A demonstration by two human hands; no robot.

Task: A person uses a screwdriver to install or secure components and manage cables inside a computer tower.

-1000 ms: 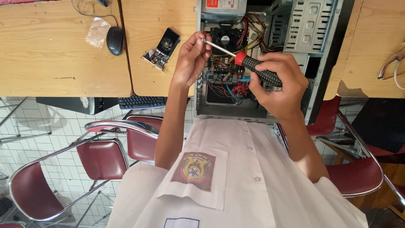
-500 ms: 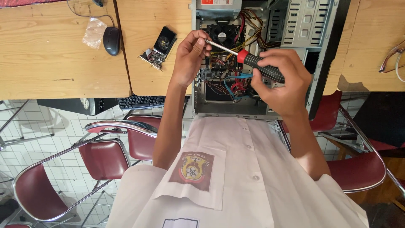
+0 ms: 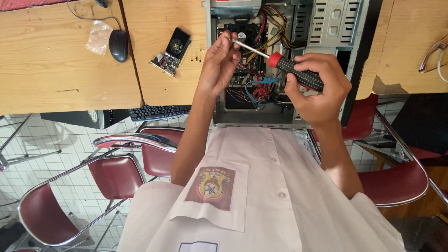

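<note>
My right hand (image 3: 322, 93) grips the black handle of a screwdriver (image 3: 298, 71) with a red collar. Its metal shaft points up and to the left. My left hand (image 3: 218, 65) pinches the tip of the shaft between thumb and fingers; I cannot tell whether a small screw is held there. Both hands hover over an open computer case (image 3: 326, 23) lying on the table, with a fan, a circuit board and bundles of coloured cables inside.
A graphics card (image 3: 171, 50) lies on the wooden table (image 3: 46, 74) left of the case, a few small screws (image 3: 198, 59) beside it. Further left are a black mouse (image 3: 118, 45) and a plastic bag (image 3: 99, 37). A keyboard (image 3: 158, 112) sits under the table. Red chairs (image 3: 116, 175) stand around me.
Both hands keep the same hold on the screwdriver. The view has shifted slightly, and the hands sit a little to the right in it.
</note>
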